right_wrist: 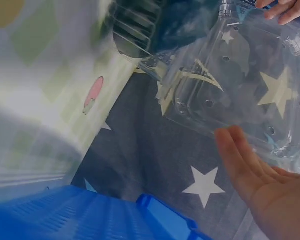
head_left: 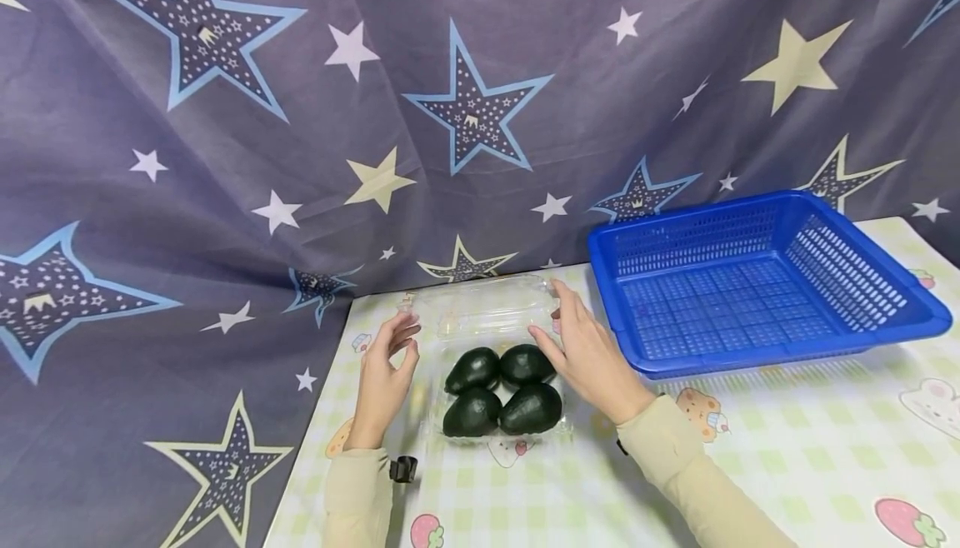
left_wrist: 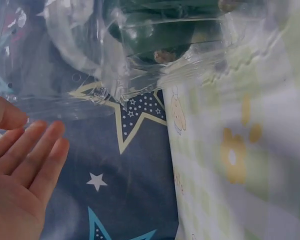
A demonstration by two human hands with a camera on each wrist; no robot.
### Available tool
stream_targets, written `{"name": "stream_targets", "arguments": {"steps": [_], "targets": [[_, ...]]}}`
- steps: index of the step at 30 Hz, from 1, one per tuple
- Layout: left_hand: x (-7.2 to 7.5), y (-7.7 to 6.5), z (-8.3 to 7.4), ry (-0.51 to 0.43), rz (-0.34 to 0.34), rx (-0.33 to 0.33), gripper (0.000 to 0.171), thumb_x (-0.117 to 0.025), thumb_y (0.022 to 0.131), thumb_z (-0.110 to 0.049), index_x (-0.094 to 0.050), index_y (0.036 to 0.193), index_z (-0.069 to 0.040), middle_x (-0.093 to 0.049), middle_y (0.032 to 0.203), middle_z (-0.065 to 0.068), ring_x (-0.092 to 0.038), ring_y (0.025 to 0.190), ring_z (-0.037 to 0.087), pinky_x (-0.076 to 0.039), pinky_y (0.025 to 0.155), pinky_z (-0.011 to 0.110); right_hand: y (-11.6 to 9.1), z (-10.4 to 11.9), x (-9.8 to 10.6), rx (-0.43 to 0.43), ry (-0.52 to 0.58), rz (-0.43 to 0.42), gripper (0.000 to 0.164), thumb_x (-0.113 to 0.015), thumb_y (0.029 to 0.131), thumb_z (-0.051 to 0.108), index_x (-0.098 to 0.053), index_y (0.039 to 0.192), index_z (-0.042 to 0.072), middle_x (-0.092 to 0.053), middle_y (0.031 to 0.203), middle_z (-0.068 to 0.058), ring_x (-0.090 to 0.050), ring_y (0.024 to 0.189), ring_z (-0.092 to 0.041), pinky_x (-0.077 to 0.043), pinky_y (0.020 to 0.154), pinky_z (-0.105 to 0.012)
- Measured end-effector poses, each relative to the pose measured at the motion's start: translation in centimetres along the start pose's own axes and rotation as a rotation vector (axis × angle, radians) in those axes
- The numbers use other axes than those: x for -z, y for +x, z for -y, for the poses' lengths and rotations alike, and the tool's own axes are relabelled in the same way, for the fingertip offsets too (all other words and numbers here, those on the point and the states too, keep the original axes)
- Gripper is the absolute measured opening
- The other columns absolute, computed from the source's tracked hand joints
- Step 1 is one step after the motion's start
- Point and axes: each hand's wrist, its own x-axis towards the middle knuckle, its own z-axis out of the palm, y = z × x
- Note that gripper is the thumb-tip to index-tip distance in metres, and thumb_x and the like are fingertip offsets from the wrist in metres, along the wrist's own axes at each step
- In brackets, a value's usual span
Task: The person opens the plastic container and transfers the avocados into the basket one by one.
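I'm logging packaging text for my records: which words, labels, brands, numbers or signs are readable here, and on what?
None can be read.
Clear plastic container: no label visible; any moulded marking is too faint to read.
Avocados: no readable sticker.
Blue basket: no readable text.
Tablecloth: printed pictures; small reddish marks near its edge are too blurred to identify.
Curtain: stars, no readable lettering.

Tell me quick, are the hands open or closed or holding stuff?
Left hand: open, by one side of the clear lid; can't tell if it's touching.
Right hand: open, at the lid's other side.
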Motion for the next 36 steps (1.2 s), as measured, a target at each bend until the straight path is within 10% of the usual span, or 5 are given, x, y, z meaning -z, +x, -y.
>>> {"name": "stream_targets", "arguments": {"steps": [15,25,36], "targets": [[-0.6,0.0,1.0,-0.022,0.074,0.088,0.058,-0.052,0.091,0.013,-0.045,0.146,-0.004,-0.058,0.137,0.016,-0.060,0.122,0.031,-0.051,0.105,0.037,-0.3,-1.1,-1.1,-0.064,0.010,0.143,0.076,-0.054,0.103,0.036,-0.020,0.152,-0.011,-0.046,0.142,-0.032,-0.064,0.114,-0.037,-0.052,0.103,-0.050],[-0.9,-0.3,-0.2,-0.107,0.198,0.135,0.063,-0.048,0.093,0.016,-0.028,0.152,0.005,-0.042,0.149,0.028,-0.043,0.134,0.047,-0.037,0.114,0.060,-0.5,-1.3,-1.3,-0.120,0.046,0.214,0.085,-0.056,0.102,0.036,-0.008,0.154,-0.011,-0.034,0.150,-0.035,-0.061,0.118,-0.039,-0.048,0.107,-0.051],[-1.5,-0.8,2.0,-0.105,0.204,0.163,0.058,-0.049,0.096,0.009,-0.040,0.149,-0.012,-0.044,0.151,0.009,-0.048,0.136,0.029,-0.041,0.115,0.048,-0.7,-1.5,-1.4,-0.075,-0.026,0.250,0.083,-0.060,0.100,0.033,-0.017,0.151,-0.015,-0.023,0.155,-0.036,-0.030,0.143,-0.045,-0.031,0.119,-0.054]]}}
